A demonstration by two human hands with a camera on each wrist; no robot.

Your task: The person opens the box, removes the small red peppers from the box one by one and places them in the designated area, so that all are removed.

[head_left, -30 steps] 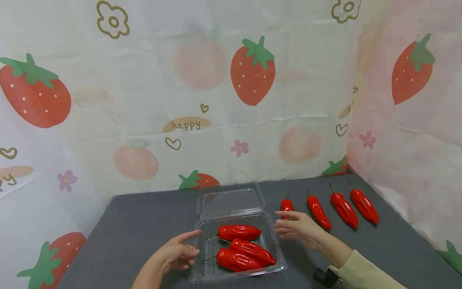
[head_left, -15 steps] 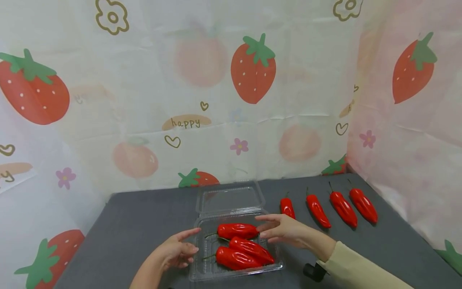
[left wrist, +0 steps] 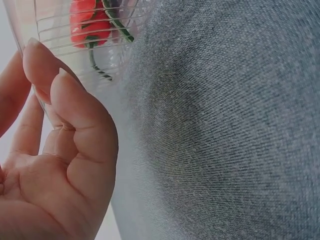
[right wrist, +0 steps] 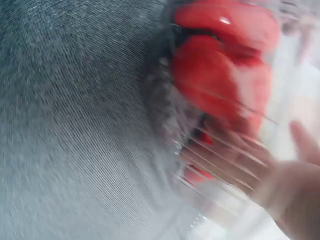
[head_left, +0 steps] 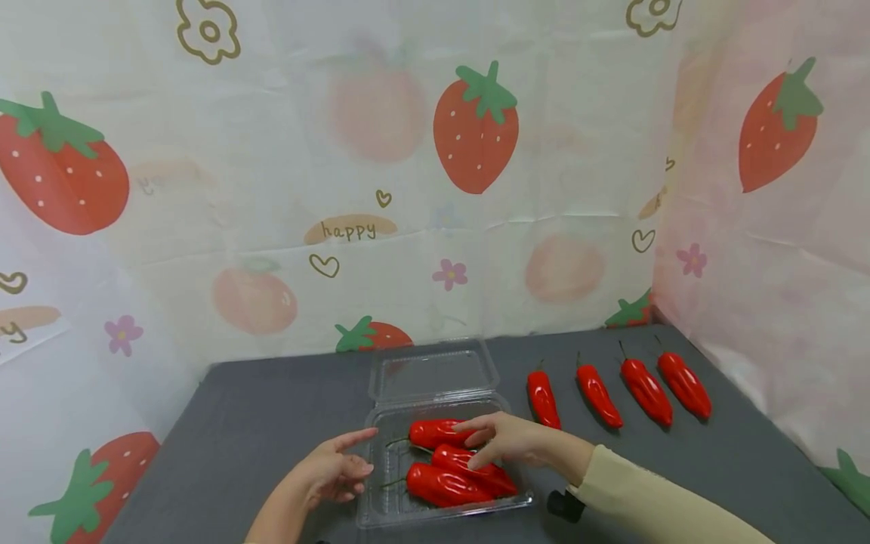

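Note:
A clear plastic clamshell box (head_left: 442, 520) holds three shiny red peppers, one at the back (head_left: 430, 433), one in the middle (head_left: 454, 458) and one in front (head_left: 442, 486). Over their right ends hovers my right hand (head_left: 513, 440), fingers spread and bent downward, overlapping the back and middle peppers. The right wrist view is blurred; there the hand (right wrist: 240, 160) shows partly through the clear wall. My left hand (head_left: 331, 470) stays at the box's left side, index finger extended to the rim, other fingers loosely bent. Green stems (left wrist: 95, 62) show through the ribbed wall in the left wrist view.
The box's clear lid (head_left: 435, 374) lies folded back behind it. Several more red peppers, such as the rightmost one (head_left: 685, 387), lie in a row at the right on the grey cloth (head_left: 272, 423). A strawberry-print curtain (head_left: 408, 189) hangs behind.
My right hand has moved left, from beside the box to over the peppers inside, uncovering the nearest pepper of the row. The left hand has stayed nearly still.

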